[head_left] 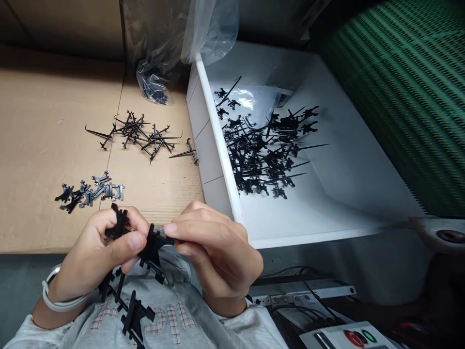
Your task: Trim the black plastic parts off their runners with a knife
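Note:
Several black plastic parts are gathered in my left hand point(109, 242), its thumb and fingers closed on them. One black bracket-shaped part point(151, 248) sits between my two hands. My right hand point(218, 247) pinches the right end of that part between thumb and index finger. Below my left hand hangs another black part point(135, 317) on a thin rod, in front of my shirt. Beyond my left hand lies a small pile of black bracket pieces point(87, 194) on the cardboard. Further back is a heap of thin black rod pieces point(134, 133) with pointed ends.
A white bin point(290, 213) at right holds many black parts point(261, 155) and a clear bag. A plastic bag point(154, 85) of dark pieces rests on the cardboard surface point(43, 145). Green ribbed mesh point(410, 87) stands far right. A button panel point(352, 337) is at lower right.

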{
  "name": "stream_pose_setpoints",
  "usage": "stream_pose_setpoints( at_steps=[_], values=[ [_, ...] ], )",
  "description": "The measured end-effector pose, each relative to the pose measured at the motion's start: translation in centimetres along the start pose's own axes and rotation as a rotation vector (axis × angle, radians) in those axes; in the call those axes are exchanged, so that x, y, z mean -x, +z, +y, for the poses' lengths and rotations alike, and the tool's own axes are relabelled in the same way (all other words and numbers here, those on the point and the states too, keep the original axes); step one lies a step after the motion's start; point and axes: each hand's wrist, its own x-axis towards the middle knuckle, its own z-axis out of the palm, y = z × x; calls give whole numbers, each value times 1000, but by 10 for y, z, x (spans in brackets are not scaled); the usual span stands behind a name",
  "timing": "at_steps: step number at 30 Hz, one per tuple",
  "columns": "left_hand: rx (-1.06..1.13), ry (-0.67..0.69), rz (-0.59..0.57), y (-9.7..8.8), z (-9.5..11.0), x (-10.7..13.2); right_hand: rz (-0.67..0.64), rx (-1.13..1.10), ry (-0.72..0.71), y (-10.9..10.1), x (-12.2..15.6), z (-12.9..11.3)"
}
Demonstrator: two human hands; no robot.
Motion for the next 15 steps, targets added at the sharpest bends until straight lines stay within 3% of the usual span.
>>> stream_pose_setpoints(
  at_steps=[15],
  values=[
    [13,4,48,-2,-10,-4,123,-71,-84,13,-2,11]
  ],
)
